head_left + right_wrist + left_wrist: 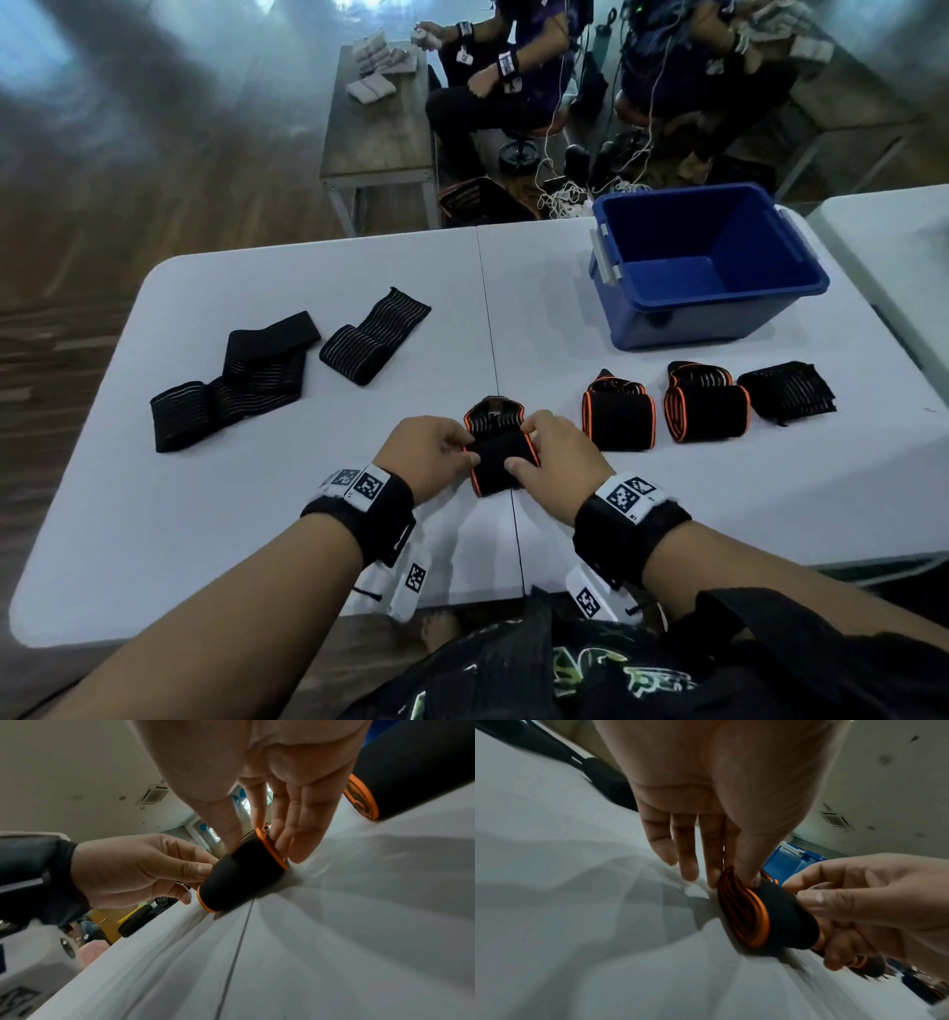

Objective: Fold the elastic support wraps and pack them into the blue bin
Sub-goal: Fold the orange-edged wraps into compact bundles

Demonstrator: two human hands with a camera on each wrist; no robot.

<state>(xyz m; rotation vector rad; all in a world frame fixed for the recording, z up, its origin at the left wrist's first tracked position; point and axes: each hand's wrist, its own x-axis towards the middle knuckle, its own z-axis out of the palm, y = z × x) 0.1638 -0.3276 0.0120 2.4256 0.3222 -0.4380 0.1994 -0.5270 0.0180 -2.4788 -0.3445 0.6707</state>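
Note:
A folded black wrap with orange edging (497,447) (765,914) (241,874) lies on the white table (257,514) near its front middle. My left hand (436,452) (729,876) pinches its left end between thumb and fingers. My right hand (544,452) (259,841) pinches its right end. The blue bin (703,267) stands empty at the back right. Two more folded orange-edged wraps (619,411) (706,403) and a folded plain black one (785,390) lie in a row in front of the bin.
Unfolded black striped wraps (236,380) (375,334) lie on the table's left half. Behind the table sit other persons (503,67) at a wooden bench (380,139), with cables on the floor. A second white table (898,246) adjoins on the right.

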